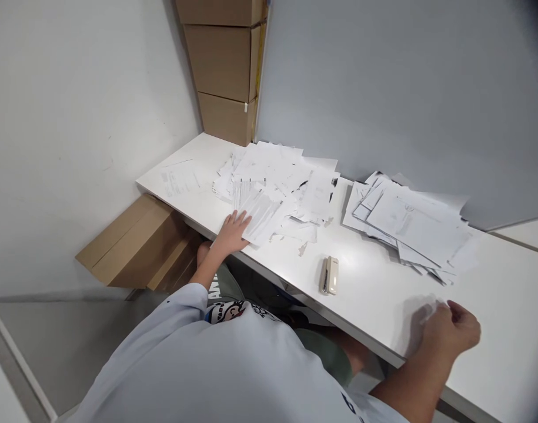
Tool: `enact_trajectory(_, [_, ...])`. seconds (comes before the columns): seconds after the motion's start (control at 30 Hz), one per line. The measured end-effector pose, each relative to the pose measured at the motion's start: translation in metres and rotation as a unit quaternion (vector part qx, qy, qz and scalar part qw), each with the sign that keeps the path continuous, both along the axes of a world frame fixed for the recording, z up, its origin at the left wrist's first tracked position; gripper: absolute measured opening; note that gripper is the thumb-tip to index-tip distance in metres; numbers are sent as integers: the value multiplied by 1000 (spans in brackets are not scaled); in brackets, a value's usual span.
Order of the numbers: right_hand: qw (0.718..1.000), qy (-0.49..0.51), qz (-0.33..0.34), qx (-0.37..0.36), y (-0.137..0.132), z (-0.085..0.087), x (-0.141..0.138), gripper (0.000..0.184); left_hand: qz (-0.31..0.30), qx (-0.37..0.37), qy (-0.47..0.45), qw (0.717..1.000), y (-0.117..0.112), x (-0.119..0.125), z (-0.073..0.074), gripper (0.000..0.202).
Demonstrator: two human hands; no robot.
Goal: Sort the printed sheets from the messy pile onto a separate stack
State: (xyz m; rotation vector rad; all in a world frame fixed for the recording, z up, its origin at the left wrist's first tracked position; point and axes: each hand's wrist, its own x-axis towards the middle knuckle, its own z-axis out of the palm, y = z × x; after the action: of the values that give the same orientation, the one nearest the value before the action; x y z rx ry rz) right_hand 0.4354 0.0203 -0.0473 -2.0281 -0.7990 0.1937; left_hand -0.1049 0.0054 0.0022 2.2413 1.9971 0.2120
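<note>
Cardboard cartons (224, 70) stacked shut in the corner, beyond loose papers (269, 170)

1. The thin white paper sheets (262, 211) under my fingers look matt.
2. The long white desktop (374, 305) is smooth and glossy.
3. The beige plastic stapler (333, 275) has a metal edge.
4. The brown cardboard boxes (224, 64) look matt.

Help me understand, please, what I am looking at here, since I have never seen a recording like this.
This picture comes from a camera worn on a person's head, looking down past their chest at a white desk. Their left hand lies flat on a heap of papers. Their right hand seems to pinch a small paper scrap, though blur makes that hard to tell. A second pile of papers and a beige stapler also lie on the desk.
</note>
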Motion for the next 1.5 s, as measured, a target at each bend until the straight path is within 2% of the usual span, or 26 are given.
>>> enact_trajectory(0.1, [999,13,-26,38,-11,12,-23,27,-30,21,4,999,-33,15,-3,75])
enact_trajectory(0.17, [997,15,-28,65,-30,29,-56,22,-42,35,7,998,-56,24,-6,72])
enact_trajectory(0.2, [997,22,-5,77,-43,39,-78,20,-51,41,10,998,-67,28,-6,69])
enact_trajectory(0.27, [983,130,78,107,-76,54,-128,19,-70,54,16,996,-84,34,-7,62])
enact_trajectory(0.3, [964,198,157,79,-93,58,-153,20,-80,59,17,995,-91,36,-6,62])
enact_trajectory(0.33, [929,275,246,20,-110,60,-177,26,-89,63,16,994,-96,37,-5,64])
enact_trajectory(0.37, [866,357,346,-56,-124,58,-199,33,-97,69,11,993,-100,37,-4,66])
enact_trajectory(0.4, [802,411,417,-123,-135,54,-217,38,-104,74,4,992,-102,37,-2,65])
enact_trajectory(0.47, [707,483,475,-203,-147,40,-245,48,-115,86,-13,990,-103,36,0,58])
enact_trajectory(0.5, [685,510,477,-209,-148,33,-254,52,-120,92,-19,988,-102,35,1,54])
enact_trajectory(0.57, [669,559,458,-175,-143,22,-267,59,-137,103,-26,985,-100,36,2,47])
enact_trajectory(0.67, [654,611,429,-122,-128,24,-278,52,-212,100,-24,972,-97,38,1,44])
enact_trajectory(0.73, [650,631,410,-110,-120,33,-284,42,-273,91,-19,957,-94,38,1,46])
enact_trajectory(0.8, [656,639,391,-93,-116,42,-288,37,-295,90,-12,951,-92,35,-1,48])
enact_trajectory(0.83, [663,638,382,-82,-115,45,-289,36,-281,93,-7,955,-91,32,-3,50])
enact_trajectory(0.97, [678,638,360,-56,-120,49,-285,29,-159,89,5,983,-88,18,-12,62])
enact_trajectory(1.03, [681,646,342,-44,-123,52,-282,25,-134,93,-1,987,-87,13,-16,59])
enact_trajectory(1.1, [693,645,322,-22,-124,58,-280,32,-127,115,-15,985,-87,12,-18,47])
enact_trajectory(1.23, [747,591,301,35,-126,67,-281,45,-99,173,-59,978,-89,13,-18,32])
enact_trajectory(1.37, [815,518,254,49,-126,67,-285,43,-71,224,-86,968,-90,13,-20,26])
enact_trajectory(1.5, [863,456,199,83,-123,67,-282,47,-22,258,-73,963,-90,7,-23,20])
